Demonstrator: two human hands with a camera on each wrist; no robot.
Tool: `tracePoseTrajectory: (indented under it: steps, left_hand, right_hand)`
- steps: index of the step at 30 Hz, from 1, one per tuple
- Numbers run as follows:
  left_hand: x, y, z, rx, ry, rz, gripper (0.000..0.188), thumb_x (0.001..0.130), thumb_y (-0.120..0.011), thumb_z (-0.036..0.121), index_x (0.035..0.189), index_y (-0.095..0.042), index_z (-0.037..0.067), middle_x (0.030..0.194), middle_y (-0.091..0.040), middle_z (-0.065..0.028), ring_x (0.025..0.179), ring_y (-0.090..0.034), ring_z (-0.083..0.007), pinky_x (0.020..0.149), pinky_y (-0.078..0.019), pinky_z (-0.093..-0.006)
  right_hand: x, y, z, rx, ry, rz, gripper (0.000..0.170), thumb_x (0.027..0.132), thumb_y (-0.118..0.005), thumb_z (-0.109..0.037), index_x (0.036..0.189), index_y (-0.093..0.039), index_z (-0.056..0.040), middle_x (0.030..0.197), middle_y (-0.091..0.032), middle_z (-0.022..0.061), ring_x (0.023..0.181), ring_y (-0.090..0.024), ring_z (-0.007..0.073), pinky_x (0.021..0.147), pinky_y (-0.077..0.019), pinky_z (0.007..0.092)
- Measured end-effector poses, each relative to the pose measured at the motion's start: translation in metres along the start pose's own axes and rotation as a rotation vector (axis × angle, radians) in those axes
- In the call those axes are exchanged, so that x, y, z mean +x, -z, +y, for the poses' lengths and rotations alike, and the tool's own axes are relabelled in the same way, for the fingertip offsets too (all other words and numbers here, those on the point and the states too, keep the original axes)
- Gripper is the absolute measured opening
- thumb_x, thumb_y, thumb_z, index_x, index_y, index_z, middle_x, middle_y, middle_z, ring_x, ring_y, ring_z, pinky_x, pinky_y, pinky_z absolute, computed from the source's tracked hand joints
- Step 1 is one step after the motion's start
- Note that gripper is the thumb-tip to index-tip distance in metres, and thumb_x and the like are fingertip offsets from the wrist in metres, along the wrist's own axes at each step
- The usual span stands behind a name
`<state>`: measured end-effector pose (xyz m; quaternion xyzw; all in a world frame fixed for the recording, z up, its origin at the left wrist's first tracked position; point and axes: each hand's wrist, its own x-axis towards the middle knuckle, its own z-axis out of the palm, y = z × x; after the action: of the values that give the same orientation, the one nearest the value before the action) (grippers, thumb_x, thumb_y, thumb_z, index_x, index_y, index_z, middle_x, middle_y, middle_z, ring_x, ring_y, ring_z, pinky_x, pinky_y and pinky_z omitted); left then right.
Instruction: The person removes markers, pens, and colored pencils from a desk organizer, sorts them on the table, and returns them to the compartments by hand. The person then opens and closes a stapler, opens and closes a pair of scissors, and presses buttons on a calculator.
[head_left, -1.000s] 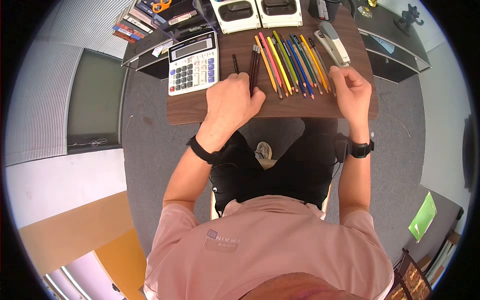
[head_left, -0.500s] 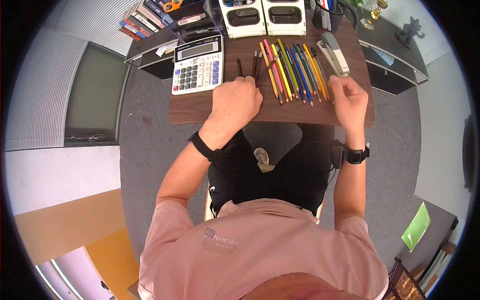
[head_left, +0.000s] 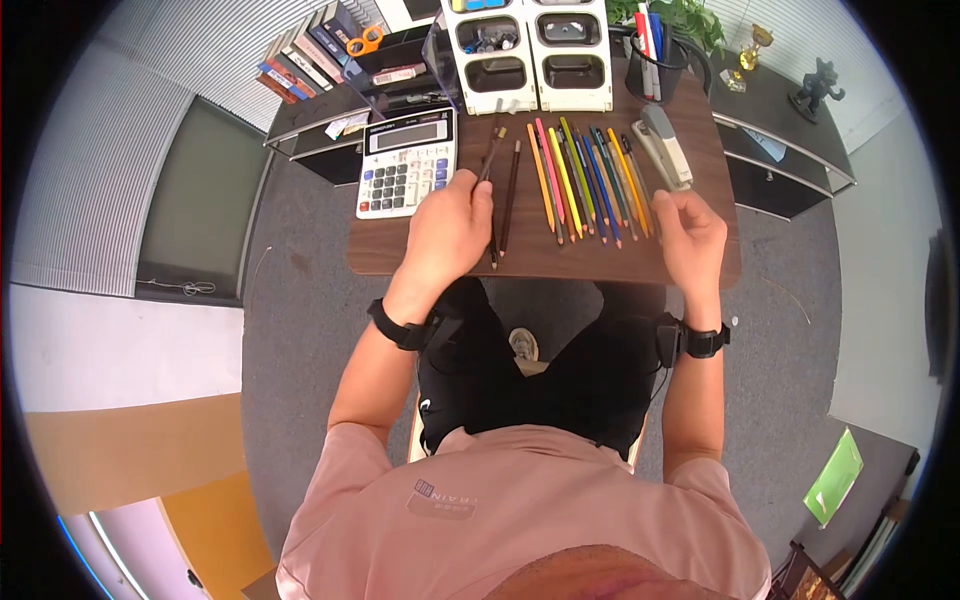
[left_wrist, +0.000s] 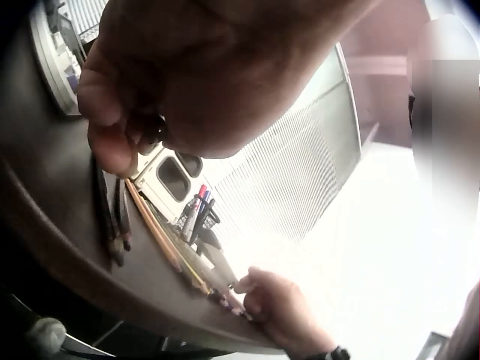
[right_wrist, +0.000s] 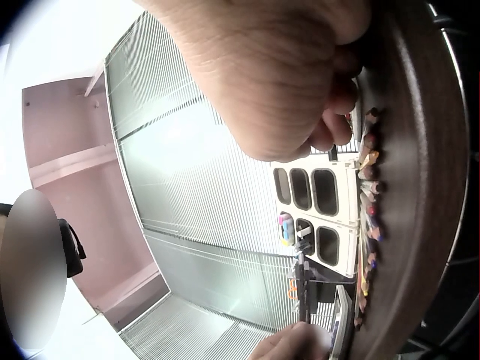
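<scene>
My left hand (head_left: 448, 228) pinches a dark brown pencil (head_left: 493, 152) between thumb and fingers, its far end blurred and slanting up off the table. Beside that hand another dark pencil (head_left: 511, 190) lies on the table, and the tip of one more shows below the thumb. In the left wrist view the dark pencils (left_wrist: 111, 225) lie under the fingertips. A row of coloured pencils (head_left: 585, 185) is spread side by side to the right. At the row's right end my right hand (head_left: 692, 240) rests with loosely curled fingers, close to the stapler (head_left: 664, 145).
A white calculator (head_left: 405, 170) lies left of the pencils. White drawer bins (head_left: 534, 98) stand at the back, beside a black mesh pen holder (head_left: 652, 80). The table's rounded front edge (head_left: 570, 274) runs just above the lap.
My left hand has turned and drawn back from the dark pencils, lifting one; two of the others now show lying lengthwise. The right hand has hardly moved. The head view has tilted up.
</scene>
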<state>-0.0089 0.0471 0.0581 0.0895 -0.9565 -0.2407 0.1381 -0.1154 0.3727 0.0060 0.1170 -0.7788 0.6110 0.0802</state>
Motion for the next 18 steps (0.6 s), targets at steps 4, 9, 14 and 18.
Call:
tracePoseTrajectory:
  steps: [4, 9, 14, 18]
  left_hand:
    - [0.024, 0.021, 0.010, -0.645, 0.338, -0.248, 0.033, 0.124, -0.054, 0.032, 0.109, -0.067, 0.005, 0.071, -0.069, -0.0046, 0.052, -0.061, -0.0132, 0.051, -0.0461, -0.0306]
    - [0.073, 0.022, -0.001, -0.917, 0.468, -0.332, 0.034, 0.125, -0.053, 0.035, 0.113, -0.067, 0.006, 0.071, -0.067, -0.0036, 0.049, -0.055, -0.0134, 0.045, -0.0393, -0.0287]
    - [0.123, 0.013, -0.008, -0.946, 0.510, -0.356, 0.035, 0.125, -0.055, 0.034, 0.118, -0.067, 0.003, 0.073, -0.068, -0.0039, 0.050, -0.056, -0.0125, 0.043, -0.0382, -0.0273]
    - [0.148, 0.002, -0.022, -0.969, 0.542, -0.305, 0.037, 0.123, -0.060, 0.040, 0.119, -0.067, 0.004, 0.079, -0.072, -0.0051, 0.056, -0.060, -0.0128, 0.044, -0.0405, -0.0262]
  right_hand:
    - [-0.002, 0.000, -0.007, -0.019, -0.023, -0.011, 0.024, 0.112, -0.081, -0.019, 0.099, -0.083, 0.0011, 0.082, -0.078, 0.0009, 0.075, -0.065, 0.0044, 0.071, -0.0531, 0.0273]
    - [-0.002, 0.001, -0.008, -0.006, -0.013, -0.016, 0.026, 0.112, -0.081, -0.019, 0.097, -0.081, 0.0016, 0.079, -0.076, 0.0003, 0.075, -0.065, 0.0036, 0.068, -0.0513, 0.0258]
    - [-0.002, 0.002, -0.008, 0.021, -0.001, -0.019, 0.026, 0.113, -0.081, -0.019, 0.097, -0.080, 0.0014, 0.079, -0.075, 0.0000, 0.074, -0.065, 0.0035, 0.067, -0.0510, 0.0257]
    - [-0.003, 0.001, -0.010, 0.002, -0.009, -0.011, 0.025, 0.112, -0.081, -0.019, 0.097, -0.081, 0.0012, 0.080, -0.076, 0.0003, 0.076, -0.065, 0.0040, 0.070, -0.0523, 0.0267]
